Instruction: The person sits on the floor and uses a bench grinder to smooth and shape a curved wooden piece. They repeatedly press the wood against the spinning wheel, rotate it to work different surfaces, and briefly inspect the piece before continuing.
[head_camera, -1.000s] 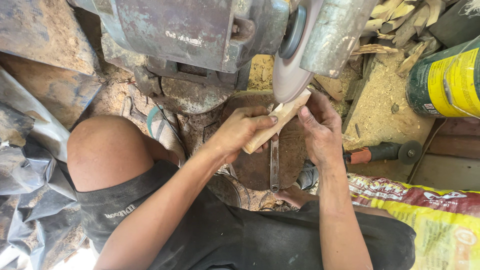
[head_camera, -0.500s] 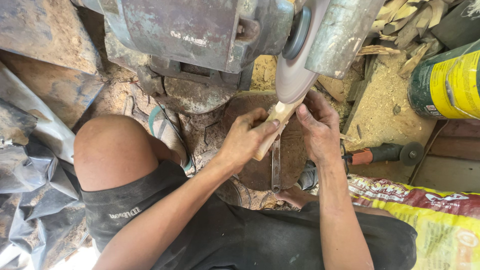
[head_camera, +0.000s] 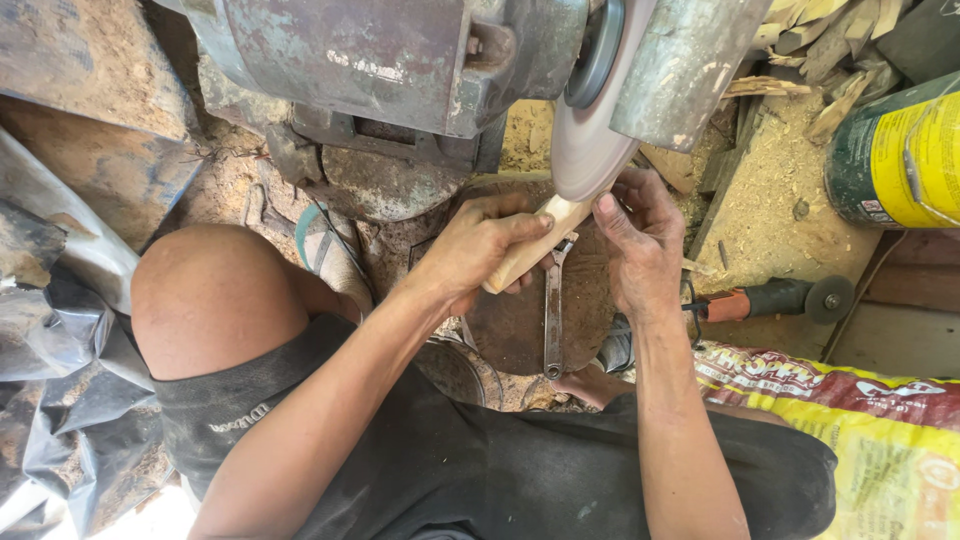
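Your left hand (head_camera: 478, 245) and right hand (head_camera: 640, 240) both grasp the wooden piece (head_camera: 530, 248); press it lightly against the sanding disc (head_camera: 585, 150), fingertips below the rim.

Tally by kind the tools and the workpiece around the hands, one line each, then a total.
Bench grinder with disc: 1
Wooden piece, held to the disc by the left hand and the right hand: 1
Metal wrench lying below the hands: 1
Angle grinder on the floor: 1
Total: 4
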